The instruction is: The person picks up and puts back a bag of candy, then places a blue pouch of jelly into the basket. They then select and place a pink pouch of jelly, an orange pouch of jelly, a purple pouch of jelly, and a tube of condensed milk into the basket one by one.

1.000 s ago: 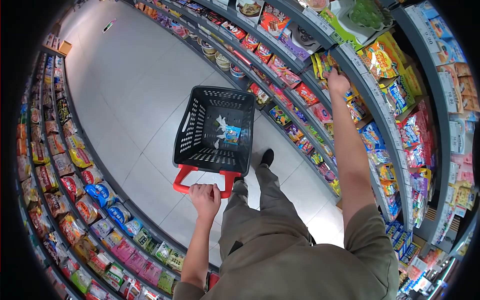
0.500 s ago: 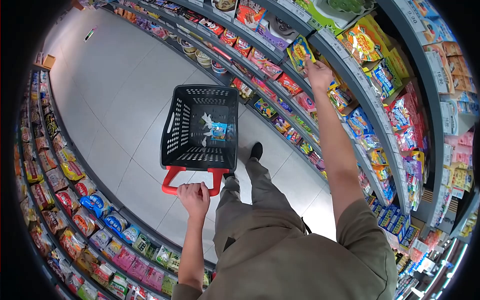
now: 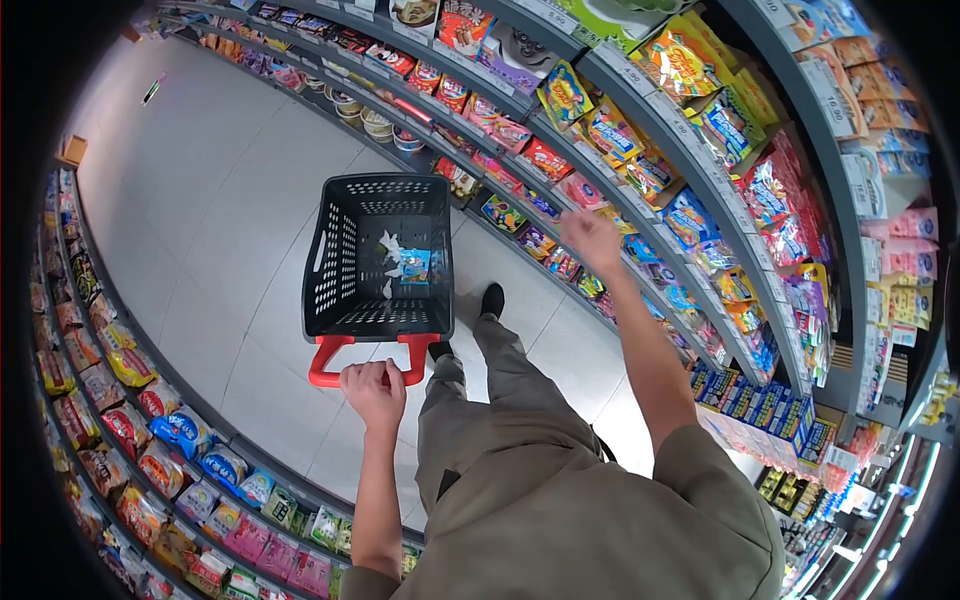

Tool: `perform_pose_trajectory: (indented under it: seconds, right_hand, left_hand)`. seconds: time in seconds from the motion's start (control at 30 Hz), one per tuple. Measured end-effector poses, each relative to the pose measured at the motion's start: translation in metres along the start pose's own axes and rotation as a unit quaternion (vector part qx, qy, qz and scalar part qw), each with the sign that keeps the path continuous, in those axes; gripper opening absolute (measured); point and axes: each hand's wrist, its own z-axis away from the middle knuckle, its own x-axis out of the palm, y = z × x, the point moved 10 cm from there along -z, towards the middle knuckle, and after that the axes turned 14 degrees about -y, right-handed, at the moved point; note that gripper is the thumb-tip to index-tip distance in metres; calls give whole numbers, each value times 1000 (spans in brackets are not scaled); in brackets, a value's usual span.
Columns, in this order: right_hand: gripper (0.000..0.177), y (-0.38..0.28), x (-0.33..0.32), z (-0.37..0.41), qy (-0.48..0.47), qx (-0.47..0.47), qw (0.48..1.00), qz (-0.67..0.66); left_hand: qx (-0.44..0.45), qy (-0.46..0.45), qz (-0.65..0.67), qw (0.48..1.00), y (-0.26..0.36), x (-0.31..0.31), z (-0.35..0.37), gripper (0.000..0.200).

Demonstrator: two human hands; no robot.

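Note:
My left hand (image 3: 374, 394) is wrapped round the red handle (image 3: 325, 366) of a black shopping basket (image 3: 318, 290). A small blue packet (image 3: 415, 267) and some crumpled white pieces (image 3: 389, 246) lie on the basket's floor. My right hand (image 3: 592, 240) hovers in front of the right-hand shelves, below the yellow candy bag (image 3: 565, 97). Motion smears its fingers, and no item shows in them. That yellow bag stands upright on its shelf beside another yellow-orange candy bag (image 3: 612, 130).
Curved shelves of bagged sweets run along the right, with price labels on their edges (image 3: 665, 110). Another shelf row (image 3: 140, 420) of snack bags lines the left. Grey tiled floor (image 3: 230, 180) lies between them. My shoe (image 3: 492, 299) is right of the basket.
My right hand has left the yellow candy bag and moved down, away from it; the bag stays on the shelf. My left hand keeps its grip on the basket handle. The whole view has shifted slightly.

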Motion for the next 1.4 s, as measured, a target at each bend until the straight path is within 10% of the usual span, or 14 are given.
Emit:
perform_pose_trajectory:
  seconds: [0.4,0.63,1.0,1.13,1.4]
  right_hand:
    - [23,97,30,124,-96,100,989,-54]
    - [39,12,-141,47,203,-54,963,169]
    - [49,40,-197,-72,193,56,869,453]
    - [56,22,-199,-60,60,187,877,438]
    - [58,10,-204,-53,93,158,900,395]
  left_hand:
    - [43,8,-1,999,2,1,9,16]
    - [45,5,-10,999,2,3,11,15]
    - [8,-34,-30,999,1,11,4,15]
    - [8,-44,-47,998,4,15,2,14]
    - [2,-50,-66,997,4,17,0,14]
